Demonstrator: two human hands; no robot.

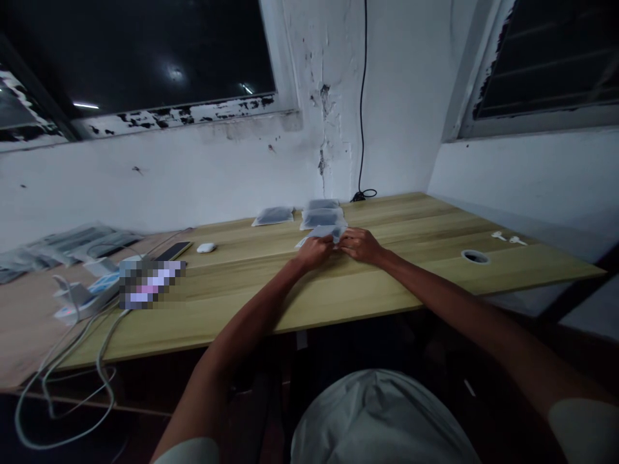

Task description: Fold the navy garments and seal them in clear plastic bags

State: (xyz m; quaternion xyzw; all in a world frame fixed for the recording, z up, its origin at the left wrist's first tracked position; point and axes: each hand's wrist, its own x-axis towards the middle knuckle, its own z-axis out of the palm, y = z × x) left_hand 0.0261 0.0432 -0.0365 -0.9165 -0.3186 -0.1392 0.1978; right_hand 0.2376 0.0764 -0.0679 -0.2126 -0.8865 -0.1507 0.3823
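My left hand (316, 252) is closed on the near edge of a translucent plastic pouch (321, 231), low over the table. Beside it, my right hand (360, 245) has its fingers bent and pinched at the pouch's right side, almost touching the left. My fingertips partly hide the pouch's near edge. Just beyond lies a frosted pouch with something dark inside (321, 219), and behind that one more dark-filled pouch (323, 204). A further similar pouch (273, 216) rests to their left.
On the left are a power strip (97, 296) with cables, a blurred-out screen (152, 283), a phone (173, 251), a white earphone case (206, 247) and a pile of pouches (72, 245). To the right, a cable hole (476, 257) and two small white items (509, 238).
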